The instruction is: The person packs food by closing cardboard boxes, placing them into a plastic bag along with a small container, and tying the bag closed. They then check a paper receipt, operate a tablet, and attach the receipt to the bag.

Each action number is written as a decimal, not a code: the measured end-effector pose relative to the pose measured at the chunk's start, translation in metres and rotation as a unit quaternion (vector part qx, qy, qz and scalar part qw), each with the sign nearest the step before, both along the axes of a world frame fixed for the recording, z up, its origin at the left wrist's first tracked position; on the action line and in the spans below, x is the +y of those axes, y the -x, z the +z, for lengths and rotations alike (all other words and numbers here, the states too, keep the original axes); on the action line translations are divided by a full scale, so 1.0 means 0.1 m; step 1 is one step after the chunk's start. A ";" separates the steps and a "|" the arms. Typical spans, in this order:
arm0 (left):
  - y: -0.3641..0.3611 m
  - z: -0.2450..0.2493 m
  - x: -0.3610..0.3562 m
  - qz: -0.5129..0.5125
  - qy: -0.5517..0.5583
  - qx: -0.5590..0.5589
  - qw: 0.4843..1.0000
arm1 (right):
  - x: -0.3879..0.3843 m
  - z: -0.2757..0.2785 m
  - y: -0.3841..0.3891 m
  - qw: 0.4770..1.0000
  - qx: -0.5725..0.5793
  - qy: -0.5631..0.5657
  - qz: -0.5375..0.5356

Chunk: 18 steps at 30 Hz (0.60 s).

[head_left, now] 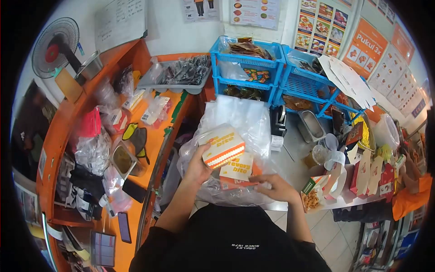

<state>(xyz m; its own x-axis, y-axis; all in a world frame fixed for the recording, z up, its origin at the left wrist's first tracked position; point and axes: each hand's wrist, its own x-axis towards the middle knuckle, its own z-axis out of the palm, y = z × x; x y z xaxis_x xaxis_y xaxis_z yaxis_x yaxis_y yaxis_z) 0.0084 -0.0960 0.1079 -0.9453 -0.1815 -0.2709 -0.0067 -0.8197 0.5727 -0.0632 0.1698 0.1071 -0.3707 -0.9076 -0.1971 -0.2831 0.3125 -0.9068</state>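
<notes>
A clear bag (235, 118) is being filled: a first box (239, 170) is lying inside, so the packing seems about half done. A second box (223, 147) is being gripped just above it by the left hand (197, 165), fingers curled round it; the bag is being pinned by the right hand (274, 186), fingers flat.

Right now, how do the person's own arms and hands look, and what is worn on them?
The left hand and the right hand are bare: no gloves, no watch or ring visible. Both forearms are uncovered. The black top has small white lettering.
</notes>
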 end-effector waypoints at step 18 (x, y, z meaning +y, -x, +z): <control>-0.03 0.51 0.34 0.103 0.524 0.215 0.818 | -0.75 0.68 -0.26 0.866 0.135 0.371 -0.308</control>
<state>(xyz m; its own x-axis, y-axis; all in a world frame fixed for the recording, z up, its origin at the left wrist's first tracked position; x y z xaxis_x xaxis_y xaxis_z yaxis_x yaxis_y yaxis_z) 0.0113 -0.0621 0.1587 -0.8321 -0.2687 0.4852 0.4568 0.1642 0.8743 -0.0373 0.0946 0.1748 -0.7705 -0.3616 0.5249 -0.5034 -0.1600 -0.8491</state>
